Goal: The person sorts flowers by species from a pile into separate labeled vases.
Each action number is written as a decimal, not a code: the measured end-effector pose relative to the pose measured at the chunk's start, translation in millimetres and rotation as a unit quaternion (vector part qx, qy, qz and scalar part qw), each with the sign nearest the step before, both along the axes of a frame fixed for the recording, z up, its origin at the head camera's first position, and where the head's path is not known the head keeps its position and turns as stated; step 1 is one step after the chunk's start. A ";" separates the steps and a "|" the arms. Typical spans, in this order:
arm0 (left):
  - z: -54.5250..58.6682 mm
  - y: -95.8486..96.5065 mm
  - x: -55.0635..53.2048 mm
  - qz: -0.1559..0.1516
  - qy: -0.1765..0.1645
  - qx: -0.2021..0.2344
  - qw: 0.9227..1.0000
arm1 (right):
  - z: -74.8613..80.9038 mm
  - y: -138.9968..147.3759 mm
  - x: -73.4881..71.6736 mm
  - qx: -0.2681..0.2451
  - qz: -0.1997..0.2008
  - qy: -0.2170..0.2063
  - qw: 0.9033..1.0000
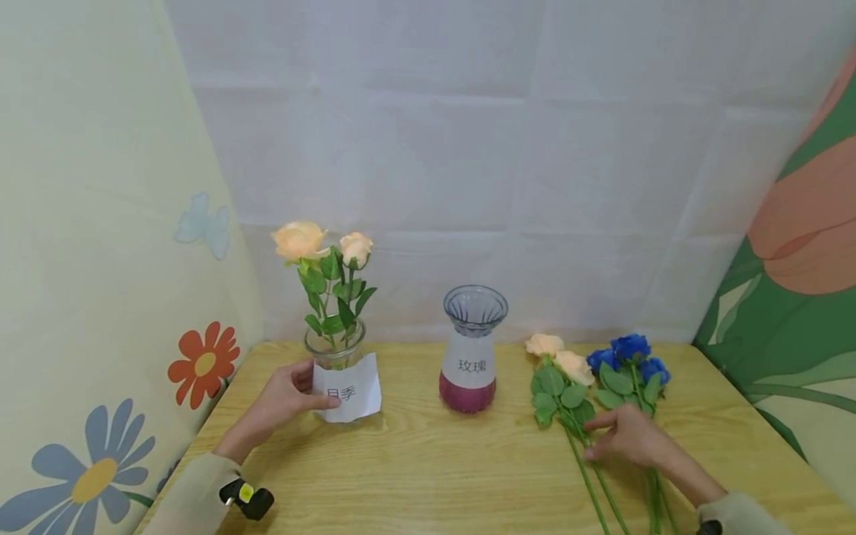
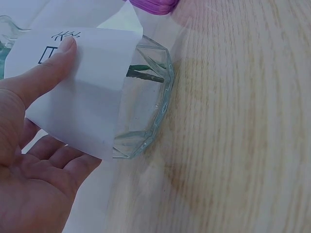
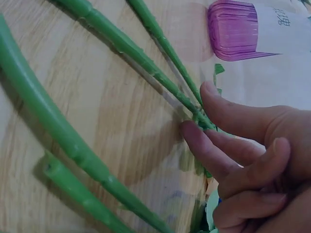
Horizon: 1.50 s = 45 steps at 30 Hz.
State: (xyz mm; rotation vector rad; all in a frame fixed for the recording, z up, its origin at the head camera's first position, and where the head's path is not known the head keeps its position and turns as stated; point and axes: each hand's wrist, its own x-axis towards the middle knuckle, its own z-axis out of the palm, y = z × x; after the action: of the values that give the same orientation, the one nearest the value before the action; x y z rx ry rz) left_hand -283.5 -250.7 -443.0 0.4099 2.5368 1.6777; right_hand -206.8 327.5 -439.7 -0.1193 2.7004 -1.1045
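Note:
My left hand (image 1: 294, 394) holds a clear glass vase (image 1: 334, 357), thumb on its white paper label (image 1: 364, 390). In the left wrist view the thumb presses the label (image 2: 87, 102), with the other fingers behind it. Two peach roses (image 1: 301, 241) stand upright in this vase. My right hand (image 1: 628, 435) is at the stems of two more peach roses (image 1: 573, 368) lying on the table. In the right wrist view, thumb and forefinger are spread on either side of the green stems (image 3: 160, 75), with a gap between the fingertips.
Between the hands stands a flared vase (image 1: 468, 394), purple at its base, with a white label. Blue roses (image 1: 631, 345) lie at the right, close to my right hand. A white cloth (image 1: 414, 163) hangs behind the wooden table (image 1: 414, 475).

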 end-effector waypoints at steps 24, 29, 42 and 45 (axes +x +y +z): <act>-2.5 -1.3 -0.6 -0.003 0.001 0.005 1.000 | -3.8 -7.5 -4.7 0.066 -0.038 0.009 0.997; -1.7 -0.6 -1.0 -0.003 0.002 0.004 1.000 | -3.6 -5.9 -3.9 0.038 -0.043 -0.009 0.998; -1.0 -0.7 -1.1 -0.003 0.003 0.005 1.000 | -0.7 6.4 -2.6 -0.011 -0.031 -0.029 0.999; -0.9 -0.7 -1.2 -0.003 0.003 0.005 1.000 | 0.2 7.4 -0.7 -0.020 -0.034 -0.023 0.999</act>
State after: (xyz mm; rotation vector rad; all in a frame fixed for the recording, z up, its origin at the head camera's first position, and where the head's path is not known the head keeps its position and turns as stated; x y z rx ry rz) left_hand -284.6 -251.4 -443.9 0.4240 2.5310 1.6900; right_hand -207.5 334.9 -439.5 -0.0077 2.6607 -1.1669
